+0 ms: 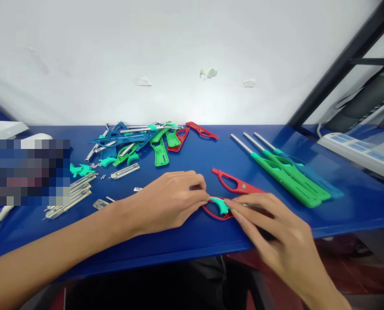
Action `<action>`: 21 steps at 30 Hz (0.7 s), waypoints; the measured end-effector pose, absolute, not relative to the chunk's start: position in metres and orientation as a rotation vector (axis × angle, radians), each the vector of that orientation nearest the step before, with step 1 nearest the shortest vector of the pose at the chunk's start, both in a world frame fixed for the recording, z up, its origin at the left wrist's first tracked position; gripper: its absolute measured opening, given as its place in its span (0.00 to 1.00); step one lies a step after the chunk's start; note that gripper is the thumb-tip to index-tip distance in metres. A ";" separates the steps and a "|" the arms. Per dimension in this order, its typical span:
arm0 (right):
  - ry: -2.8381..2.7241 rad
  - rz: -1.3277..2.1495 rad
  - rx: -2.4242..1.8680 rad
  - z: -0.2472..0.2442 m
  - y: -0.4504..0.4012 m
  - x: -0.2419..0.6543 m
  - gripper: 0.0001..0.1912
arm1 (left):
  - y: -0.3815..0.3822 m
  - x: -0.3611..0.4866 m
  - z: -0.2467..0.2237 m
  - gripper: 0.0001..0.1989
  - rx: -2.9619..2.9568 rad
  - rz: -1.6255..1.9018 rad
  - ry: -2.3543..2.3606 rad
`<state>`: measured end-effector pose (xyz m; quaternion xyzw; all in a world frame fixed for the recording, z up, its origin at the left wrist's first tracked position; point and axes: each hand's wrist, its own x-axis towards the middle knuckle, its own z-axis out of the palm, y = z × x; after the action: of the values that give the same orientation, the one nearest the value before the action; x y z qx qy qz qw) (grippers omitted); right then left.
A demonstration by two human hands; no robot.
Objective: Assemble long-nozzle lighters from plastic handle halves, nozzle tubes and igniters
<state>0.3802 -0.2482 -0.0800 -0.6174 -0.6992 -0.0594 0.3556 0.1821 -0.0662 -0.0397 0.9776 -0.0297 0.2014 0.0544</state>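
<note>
Near the table's front edge lies a red lighter shell half [212, 213], its loop facing me. A teal lighter trigger [222, 206] sits at this loop. My left hand [174, 202] is closed, thumb and fingertips pinching the shell's left end beside the trigger. My right hand [278, 232] pinches at the trigger's right edge, covering the shell's handle end. Something shiny shows between the right fingers, too hidden to name. Just behind my hands rests a second red shell half [243, 187], with a small teal piece on it.
Two green lighters [288, 183] and a blue lighter [324, 185] lie at right. A pile of coloured shells [136, 140] is at the back. Clear fuel tanks [72, 196] and loose teal triggers [80, 169] lie left. A white power strip [359, 153] sits far right.
</note>
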 end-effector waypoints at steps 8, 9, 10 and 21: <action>-1.800 -0.240 -1.645 -0.081 -0.250 0.380 0.15 | -0.066 0.182 -0.037 0.12 2.986 0.625 -0.109; -1.797 -0.247 -1.654 -0.082 -0.250 0.380 0.15 | -0.066 0.182 -0.037 0.13 2.991 0.635 -0.114; -1.796 -0.250 -1.660 -0.082 -0.251 0.381 0.15 | -0.066 0.181 -0.037 0.13 2.996 0.639 -0.116; -1.799 -0.232 -1.672 -0.080 -0.250 0.379 0.15 | -0.064 0.181 -0.040 0.11 2.831 0.564 -0.036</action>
<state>0.3793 -0.2500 -0.0804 -0.6397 -0.6881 -0.0888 0.3309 0.1812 -0.0643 -0.0400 0.9727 -0.0125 0.1939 0.1270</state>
